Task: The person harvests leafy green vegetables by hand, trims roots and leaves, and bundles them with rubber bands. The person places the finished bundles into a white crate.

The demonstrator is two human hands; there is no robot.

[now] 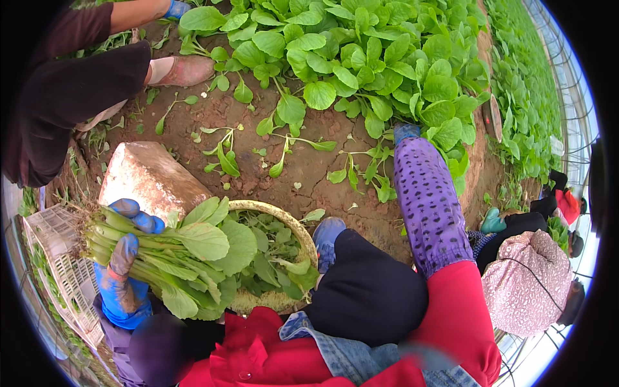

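Note:
My left hand [128, 254], in a muddy blue glove, grips a thick bunch of leafy greens [193, 261] by the stem end. Thin roots stick out on the left side of the bunch, and its leaves hang over a yellowish round basin [263, 303]. Loose green leaves [268, 251] lie in the basin. My right arm, in a purple patterned sleeve cover [428, 198], stretches forward to the edge of the growing greens [377, 58]. At its end my blue-gloved right hand [407, 130] is low among the plants; leaves hide its fingers.
A dirt-smeared whitish block [150, 176] sits beyond the bunch, with plastic crates [63, 237] at left. Pulled plants [227, 157] lie scattered on the soil [319, 188]. A co-worker's shoe [186, 71] and gloved hand [177, 8] are upper left; other people [527, 280] are at right.

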